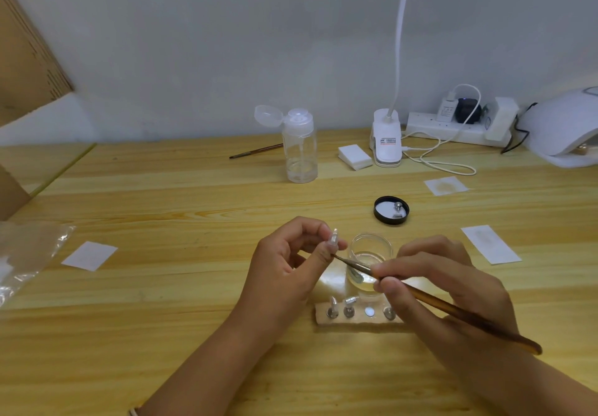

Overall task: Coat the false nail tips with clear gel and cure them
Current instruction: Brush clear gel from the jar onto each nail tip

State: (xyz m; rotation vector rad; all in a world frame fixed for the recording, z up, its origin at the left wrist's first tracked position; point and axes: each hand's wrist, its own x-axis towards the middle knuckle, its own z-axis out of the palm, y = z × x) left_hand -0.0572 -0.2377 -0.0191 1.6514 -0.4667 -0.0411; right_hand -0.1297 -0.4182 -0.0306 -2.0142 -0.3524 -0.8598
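Left hand (284, 263) pinches a small metal stand topped by a clear false nail tip (333, 240), thumb and forefinger curled round it, raised just left of a low glass jar (370, 253) of clear gel. Below, a wooden strip (323, 320) carries more stands — two at its left end bear pale, translucent tips (333, 302). Right hand (443, 279) grips a brown brush (427, 298) like a pen, bristles reaching the held tip. Farther back, a white clip lamp (387, 143) bears a label in red and dark print, too small to read; a plug (446, 109) in the power strip carries fine print — equally illegible. White curing lamp (563, 127) sits far right on the table (161, 286).
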